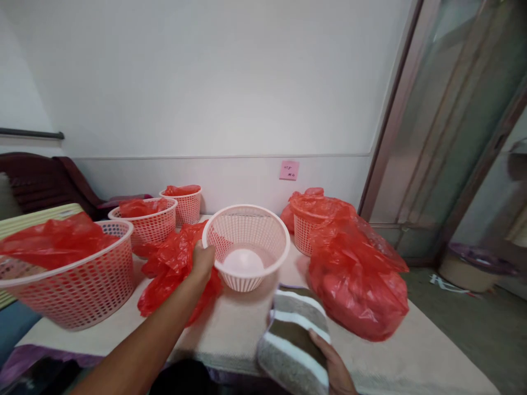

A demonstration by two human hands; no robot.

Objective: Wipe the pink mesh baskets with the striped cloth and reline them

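My left hand (203, 257) is closed on the left rim of an empty pale pink plastic basket (246, 265), which tilts toward me above the table. My right hand (332, 363) grips a folded striped cloth (297, 338) in grey, white and brown by its right side, near the table's front edge. The thumb lies on top of the cloth; the other fingers are hidden beneath it. Left of the basket, partly behind my forearm, a crumpled red plastic bag (181, 252) lies on the table. Close to the cloth's right sits a full red plastic bag (362, 280).
Three pink baskets with red bags stand on the left: a large near one (82, 291), a middle one (150, 227) and a far one (189, 206). Another basket (303, 233) stands behind the full bag. A pink note (289, 170) hangs on the wall behind the table (436, 351).
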